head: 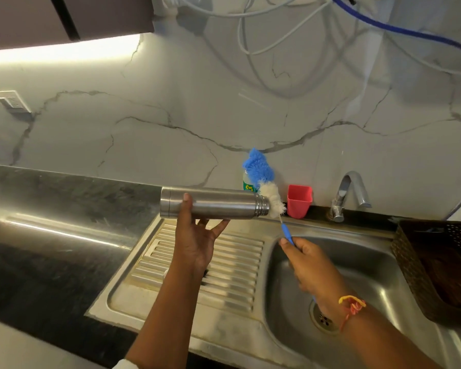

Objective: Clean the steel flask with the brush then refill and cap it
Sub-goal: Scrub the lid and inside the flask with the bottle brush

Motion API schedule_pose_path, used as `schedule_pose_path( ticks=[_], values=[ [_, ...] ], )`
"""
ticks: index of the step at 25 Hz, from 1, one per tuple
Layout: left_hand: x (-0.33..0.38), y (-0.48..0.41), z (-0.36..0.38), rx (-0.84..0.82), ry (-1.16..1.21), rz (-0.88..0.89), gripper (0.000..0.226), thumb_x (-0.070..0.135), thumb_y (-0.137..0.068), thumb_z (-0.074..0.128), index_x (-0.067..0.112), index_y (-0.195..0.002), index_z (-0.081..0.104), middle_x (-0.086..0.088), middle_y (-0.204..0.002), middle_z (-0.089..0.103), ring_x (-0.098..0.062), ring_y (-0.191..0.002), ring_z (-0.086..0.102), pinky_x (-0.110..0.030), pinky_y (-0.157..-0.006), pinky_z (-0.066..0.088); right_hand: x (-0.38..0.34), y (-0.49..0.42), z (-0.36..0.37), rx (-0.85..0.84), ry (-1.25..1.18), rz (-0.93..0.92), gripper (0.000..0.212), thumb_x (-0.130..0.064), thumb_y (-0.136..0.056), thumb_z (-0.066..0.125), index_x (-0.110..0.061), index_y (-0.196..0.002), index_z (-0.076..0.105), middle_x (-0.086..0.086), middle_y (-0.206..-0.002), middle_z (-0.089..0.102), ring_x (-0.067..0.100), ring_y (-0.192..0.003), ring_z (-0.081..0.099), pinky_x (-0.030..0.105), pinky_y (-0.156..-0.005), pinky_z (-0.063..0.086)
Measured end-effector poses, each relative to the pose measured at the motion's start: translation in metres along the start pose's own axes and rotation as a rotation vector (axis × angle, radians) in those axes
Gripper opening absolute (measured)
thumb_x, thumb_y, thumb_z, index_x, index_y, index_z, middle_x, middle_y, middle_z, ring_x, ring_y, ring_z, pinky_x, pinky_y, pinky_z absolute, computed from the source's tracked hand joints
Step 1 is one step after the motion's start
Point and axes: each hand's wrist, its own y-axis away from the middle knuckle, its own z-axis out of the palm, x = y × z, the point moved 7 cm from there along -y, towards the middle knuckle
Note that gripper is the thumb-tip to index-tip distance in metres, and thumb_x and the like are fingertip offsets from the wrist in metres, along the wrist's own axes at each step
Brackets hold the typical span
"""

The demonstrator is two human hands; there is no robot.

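Hands [197, 243] [312, 265], flask [218, 202], brush [266, 187] over open sink [362, 230]

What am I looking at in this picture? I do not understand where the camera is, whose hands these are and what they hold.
No machine: these are a person's bare hands, filmed by a camera worn on the head, looking down at a sink. The left hand holds a steel flask sideways, its open mouth pointing right. The right hand grips the blue handle of a brush, whose blue and white bristles are just outside that mouth. Behind the sink stand a red cup and a tap; a dark basket sits at the right.
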Motion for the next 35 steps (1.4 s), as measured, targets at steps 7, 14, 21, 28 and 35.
schedule_pose_path(
  ticks=[7, 14, 21, 28, 35],
  values=[
    [-0.006, 0.008, -0.003, 0.018, -0.112, 0.044, 0.061, 0.016, -0.083, 0.08, 0.026, -0.134, 0.048, -0.016, -0.144, 0.056, -0.04, -0.122, 0.063, -0.047, -0.092, 0.058, 0.012, -0.005, -0.036, -0.031, 0.013, 0.027, 0.029, -0.039, -0.1, 0.051, -0.014, -0.103, 0.064, 0.001, -0.059, 0.037, 0.01, -0.045, 0.032, 0.026, -0.042, 0.025],
    [-0.016, 0.027, -0.016, 0.112, -0.144, 0.071, 0.068, 0.023, -0.081, 0.078, 0.019, -0.141, 0.048, -0.014, -0.137, 0.061, -0.033, -0.122, 0.065, -0.051, -0.093, 0.059, 0.024, -0.017, -0.063, -0.021, 0.113, -0.015, 0.027, -0.038, -0.104, 0.041, -0.028, -0.106, 0.067, -0.005, -0.061, 0.045, 0.009, -0.048, 0.037, 0.027, -0.046, 0.029],
    [-0.017, 0.032, -0.022, 0.148, -0.272, 0.111, 0.068, 0.016, -0.086, 0.078, 0.02, -0.143, 0.041, -0.019, -0.138, 0.053, -0.037, -0.121, 0.065, -0.051, -0.096, 0.058, 0.015, -0.005, -0.073, 0.034, 0.414, -0.261, 0.031, -0.033, -0.104, 0.041, -0.024, -0.124, 0.063, -0.004, -0.06, 0.052, 0.013, -0.052, 0.048, 0.029, -0.049, 0.036],
    [-0.01, 0.029, -0.022, 0.213, -0.295, 0.2, 0.068, 0.012, -0.09, 0.076, 0.036, -0.141, 0.038, -0.022, -0.142, 0.041, -0.041, -0.118, 0.064, -0.052, -0.089, 0.061, 0.026, 0.029, -0.069, 0.005, 0.613, -0.358, 0.039, -0.035, -0.103, 0.044, -0.03, -0.141, 0.053, 0.0, -0.092, 0.072, 0.018, -0.083, 0.064, 0.032, -0.07, 0.049],
    [-0.025, 0.035, -0.011, 0.167, -0.292, 0.16, 0.063, 0.018, -0.093, 0.072, 0.031, -0.142, 0.035, -0.023, -0.141, 0.042, -0.041, -0.118, 0.063, -0.049, -0.085, 0.062, 0.0, 0.013, -0.06, 0.018, 0.65, -0.421, 0.034, -0.036, -0.103, 0.042, -0.032, -0.133, 0.059, 0.0, -0.075, 0.067, 0.018, -0.07, 0.063, 0.027, -0.054, 0.038]
  ],
)
